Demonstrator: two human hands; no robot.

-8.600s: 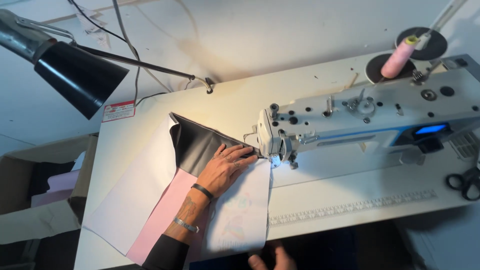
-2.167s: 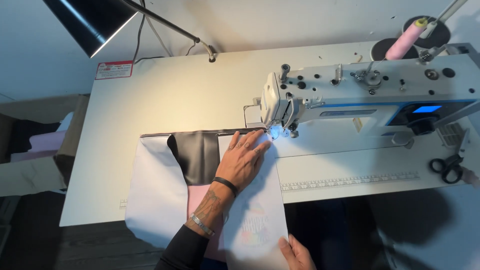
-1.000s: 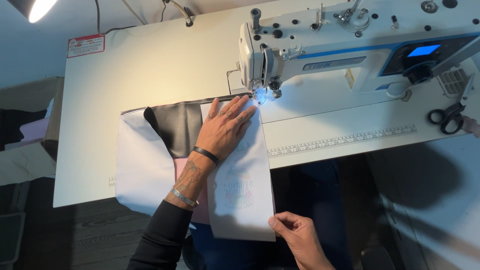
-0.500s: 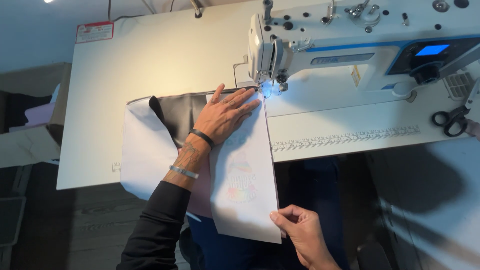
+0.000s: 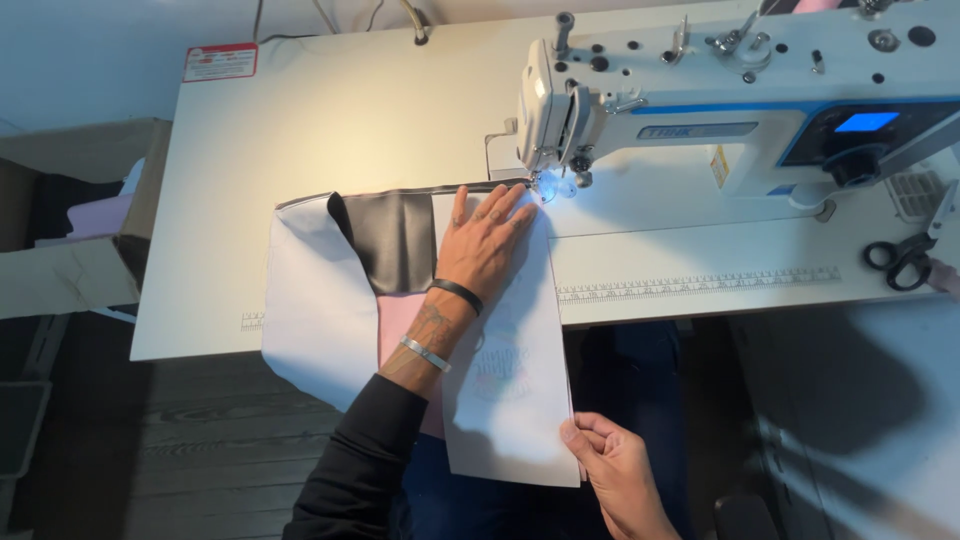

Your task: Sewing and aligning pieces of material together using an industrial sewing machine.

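My left hand (image 5: 487,243) lies flat, fingers spread, on a white fabric panel (image 5: 510,370), its fingertips close to the lit presser foot (image 5: 545,187) of the white sewing machine (image 5: 740,90). Under the white panel lie a black fabric piece (image 5: 395,238) and a pink piece (image 5: 398,318), with another white panel (image 5: 315,290) to the left. My right hand (image 5: 612,463) pinches the lower right corner of the white panel, which hangs over the table's front edge.
Black scissors (image 5: 900,262) lie at the right end of the white table (image 5: 330,120), beyond a printed ruler strip (image 5: 700,286). An open cardboard box (image 5: 70,230) holding pink cloth stands to the left. Dark wooden floor lies below.
The view has shifted slightly. My left hand has stayed flat on the fabric by the needle, and my right hand has kept hold of the panel's lower corner.
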